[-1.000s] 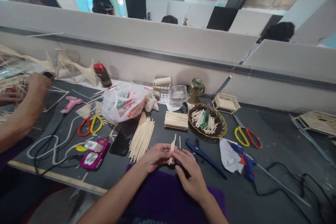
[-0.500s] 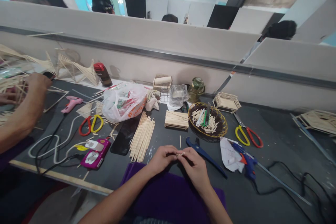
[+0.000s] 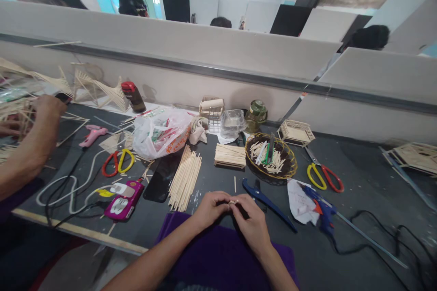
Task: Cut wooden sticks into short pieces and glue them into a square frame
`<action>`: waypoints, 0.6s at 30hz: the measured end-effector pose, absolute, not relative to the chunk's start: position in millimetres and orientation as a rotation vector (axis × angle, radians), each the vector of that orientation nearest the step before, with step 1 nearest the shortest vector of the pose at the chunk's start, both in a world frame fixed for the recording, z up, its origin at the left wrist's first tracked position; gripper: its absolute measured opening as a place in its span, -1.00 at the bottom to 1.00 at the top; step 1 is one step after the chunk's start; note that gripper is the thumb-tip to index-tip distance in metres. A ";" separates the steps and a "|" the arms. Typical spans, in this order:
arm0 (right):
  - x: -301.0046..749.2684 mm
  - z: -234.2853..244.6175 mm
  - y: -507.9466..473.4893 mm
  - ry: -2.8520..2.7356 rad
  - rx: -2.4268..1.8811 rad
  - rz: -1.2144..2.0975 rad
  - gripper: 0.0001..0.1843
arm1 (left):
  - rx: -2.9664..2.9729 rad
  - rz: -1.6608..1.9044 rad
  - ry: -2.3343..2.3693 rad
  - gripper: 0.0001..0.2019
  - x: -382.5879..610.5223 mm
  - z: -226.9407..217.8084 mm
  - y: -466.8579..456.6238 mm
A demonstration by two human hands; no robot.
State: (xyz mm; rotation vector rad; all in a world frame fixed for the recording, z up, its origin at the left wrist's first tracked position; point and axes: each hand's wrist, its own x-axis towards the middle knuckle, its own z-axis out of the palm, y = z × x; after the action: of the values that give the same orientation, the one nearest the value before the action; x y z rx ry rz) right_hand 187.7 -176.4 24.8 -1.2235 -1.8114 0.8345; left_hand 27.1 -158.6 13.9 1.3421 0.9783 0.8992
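The person's left hand (image 3: 210, 207) and right hand (image 3: 251, 223) are meeting at the near edge of the dark worktop (image 3: 358, 186), above a purple cloth (image 3: 221, 254) lying over the lap. Both hands are closing their fingertips on a few short sticks (image 3: 234, 201), pinching them from either side; only the pale ends are showing between the fingers, so the count is not clear.

Just beyond the hands a single stick (image 3: 235, 184) is lying alone on the worktop. To its right a blue cutter (image 3: 264, 196) is resting at an angle, near the right hand but apart from it. Left of the hands a bundle of long sticks (image 3: 185, 176) is lying fanned out, beside a black phone (image 3: 160, 178) and a pink case (image 3: 124, 198). Farther back a stack of flat sticks (image 3: 230, 155) is sitting next to a wicker basket (image 3: 273, 176) holding stick offcuts.

At the right, a blue glue gun (image 3: 321, 213) is lying by a crumpled paper (image 3: 298, 195), with yellow and red scissors (image 3: 324, 176) beyond it. At the far left another person's hand (image 3: 48, 105) is working among stick frames, well apart from the person's own hands, with a pink glue gun (image 3: 92, 134) and a plastic bag (image 3: 162, 132) in between.
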 end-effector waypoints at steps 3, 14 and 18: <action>187.9 24.9 -173.4 -1.809 -1.237 0.875 -0.83 | 1.397 0.908 0.998 -0.86 26.9 10.9 -157.7; 189.3 28.7 -169.8 -1.807 -1.241 0.938 -0.80 | 1.513 0.954 1.030 -0.82 30.2 4.6 -158.2; 187.4 27.1 -168.3 -1.786 -1.220 0.970 -0.81 | 1.514 0.943 1.055 -0.85 30.0 1.3 -157.7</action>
State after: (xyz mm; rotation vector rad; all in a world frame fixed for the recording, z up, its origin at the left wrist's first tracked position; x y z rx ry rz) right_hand 187.4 -168.3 27.1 -1.2205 -1.7859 0.9696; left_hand 30.0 -157.7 1.3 1.5136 1.0547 0.9432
